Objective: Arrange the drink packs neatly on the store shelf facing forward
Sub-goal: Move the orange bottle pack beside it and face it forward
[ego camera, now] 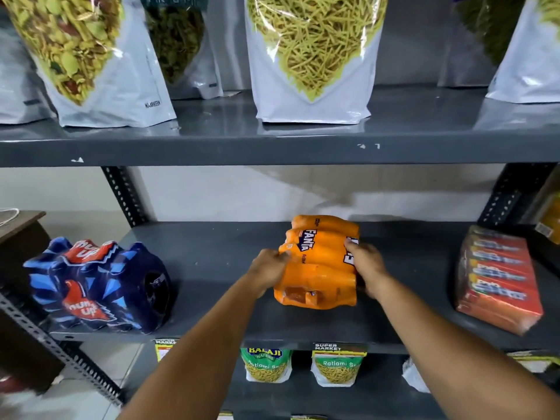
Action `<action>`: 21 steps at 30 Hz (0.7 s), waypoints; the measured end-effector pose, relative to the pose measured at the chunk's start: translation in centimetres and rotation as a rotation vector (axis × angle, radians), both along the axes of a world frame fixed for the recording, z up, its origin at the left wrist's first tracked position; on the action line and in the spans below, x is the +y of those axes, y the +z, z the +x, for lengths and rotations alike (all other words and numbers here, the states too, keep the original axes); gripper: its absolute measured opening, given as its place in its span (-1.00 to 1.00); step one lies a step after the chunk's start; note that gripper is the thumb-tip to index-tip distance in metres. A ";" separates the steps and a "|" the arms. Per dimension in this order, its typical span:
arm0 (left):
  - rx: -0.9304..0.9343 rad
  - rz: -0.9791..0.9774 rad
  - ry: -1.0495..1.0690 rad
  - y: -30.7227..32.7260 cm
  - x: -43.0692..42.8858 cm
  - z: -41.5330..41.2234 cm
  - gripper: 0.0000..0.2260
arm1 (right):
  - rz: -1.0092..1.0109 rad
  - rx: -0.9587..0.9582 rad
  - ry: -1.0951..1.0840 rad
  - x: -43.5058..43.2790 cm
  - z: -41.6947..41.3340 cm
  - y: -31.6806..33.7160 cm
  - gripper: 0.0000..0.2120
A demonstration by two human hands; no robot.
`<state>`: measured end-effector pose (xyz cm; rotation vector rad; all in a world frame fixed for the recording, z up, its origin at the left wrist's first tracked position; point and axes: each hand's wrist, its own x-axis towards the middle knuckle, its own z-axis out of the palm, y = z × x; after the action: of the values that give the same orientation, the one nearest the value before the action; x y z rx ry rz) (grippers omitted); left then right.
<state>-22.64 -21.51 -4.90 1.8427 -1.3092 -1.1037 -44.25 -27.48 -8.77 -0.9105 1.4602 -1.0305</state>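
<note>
An orange Fanta drink pack (318,265) lies on its side in the middle of the grey middle shelf (212,253), its logo turned sideways. My left hand (268,268) grips its left edge and my right hand (368,266) grips its right edge. A dark blue Thums Up drink pack (100,286) lies at the shelf's left end near the front edge, apart from both hands. A red-orange pack of drink cartons (497,277) sits at the right end, angled.
Large snack pouches (312,56) stand on the upper shelf (272,147). Small green snack bags (268,365) sit on the shelf below. A perforated metal upright (124,195) rises at the back left. A brown wooden piece (18,228) is at far left.
</note>
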 end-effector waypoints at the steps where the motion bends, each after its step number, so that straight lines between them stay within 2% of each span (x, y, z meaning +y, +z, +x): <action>1: 0.044 0.013 0.010 -0.1 -0.1 0.6 -0.59 | -0.023 0.005 0.009 -0.2 0.3 0.6 -0.46; 3: 0.150 0.053 0.038 -0.1 -0.3 1.9 -0.62 | -0.077 0.073 0.037 -0.7 1.2 1.9 -0.32; 5: 0.194 0.079 0.065 -0.2 -0.5 3.1 -0.64 | -0.150 0.252 0.071 -1.1 2.1 3.3 -0.22; 11: -0.063 0.017 0.141 0.0 -1.3 5.7 -0.71 | -0.385 0.716 0.169 -2.4 5.4 6.3 -0.24; 13: -0.089 0.014 0.154 0.0 -1.4 6.1 -0.70 | -0.437 0.786 0.174 -2.7 6.5 6.9 -0.26; 16: 0.082 0.050 0.174 0.5 -1.7 6.5 -0.55 | -0.543 0.831 0.196 -3.3 8.4 7.7 -0.40; 18: 0.276 0.077 0.200 1.0 -1.7 6.9 -0.45 | -0.590 0.850 0.288 -3.5 9.7 8.2 -0.52; 21: 0.511 0.042 0.274 2.0 -0.9 8.6 -0.37 | -0.585 0.908 0.443 -4.1 12.1 8.6 -0.59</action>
<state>-14.08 -22.45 -2.93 1.5641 -0.7233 -1.3380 -32.15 -31.60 -0.21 -2.2211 1.5418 -0.7227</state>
